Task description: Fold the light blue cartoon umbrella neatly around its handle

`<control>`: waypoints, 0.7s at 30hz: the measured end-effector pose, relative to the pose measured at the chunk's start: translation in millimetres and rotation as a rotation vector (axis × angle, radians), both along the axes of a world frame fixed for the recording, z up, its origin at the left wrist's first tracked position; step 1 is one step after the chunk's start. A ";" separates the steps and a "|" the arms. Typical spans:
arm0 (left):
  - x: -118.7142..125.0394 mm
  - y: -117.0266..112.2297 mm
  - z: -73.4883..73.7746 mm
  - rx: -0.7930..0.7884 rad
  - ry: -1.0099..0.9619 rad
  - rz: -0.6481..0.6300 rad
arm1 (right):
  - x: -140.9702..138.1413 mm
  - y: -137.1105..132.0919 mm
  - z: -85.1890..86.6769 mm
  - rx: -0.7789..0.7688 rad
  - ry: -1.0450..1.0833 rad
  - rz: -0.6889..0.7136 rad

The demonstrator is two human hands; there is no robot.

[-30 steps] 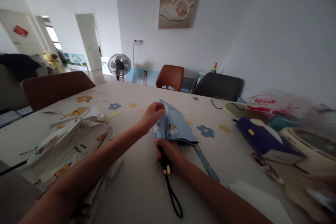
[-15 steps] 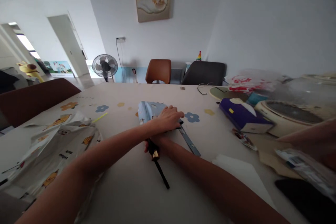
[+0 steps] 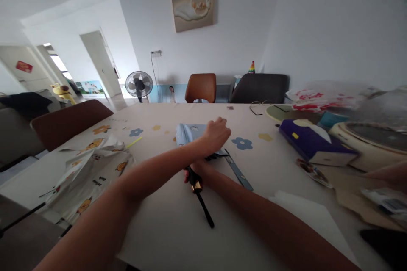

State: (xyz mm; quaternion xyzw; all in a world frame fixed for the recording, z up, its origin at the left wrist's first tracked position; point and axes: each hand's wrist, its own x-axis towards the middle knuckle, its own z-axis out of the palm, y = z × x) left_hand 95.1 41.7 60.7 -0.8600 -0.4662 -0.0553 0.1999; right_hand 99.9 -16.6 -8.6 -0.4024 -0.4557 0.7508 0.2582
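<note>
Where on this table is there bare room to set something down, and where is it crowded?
Bare tabletop lies between the patterned fabric and the black cord, beyond the blue umbrella toward the brown chair, and between its strap and the purple box. The right side, around the pot, is crowded.

The left hand (image 3: 216,135) and forearm lie across the blue umbrella (image 3: 190,132), hiding its near half and most of the right hand (image 3: 201,168) — only fingers around the black handle (image 3: 192,176) show. What the left fingers pinch cannot be told. Right of the umbrella, the pot (image 3: 365,139) and plastic bag (image 3: 318,96) are blurred — another person's hand (image 3: 386,174) is cut by the edge.
</note>
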 end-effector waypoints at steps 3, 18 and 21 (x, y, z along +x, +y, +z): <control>-20.3 -5.5 20.1 0.102 -0.111 0.065 | -0.9 -0.4 5.2 -0.068 -0.034 0.013; -161.7 -55.9 13.4 0.139 -0.650 0.482 | 2.8 5.7 11.6 -0.203 -0.078 -0.007; -183.8 -65.5 -10.7 0.002 -0.720 0.535 | 2.4 10.3 8.1 -0.214 -0.025 -0.013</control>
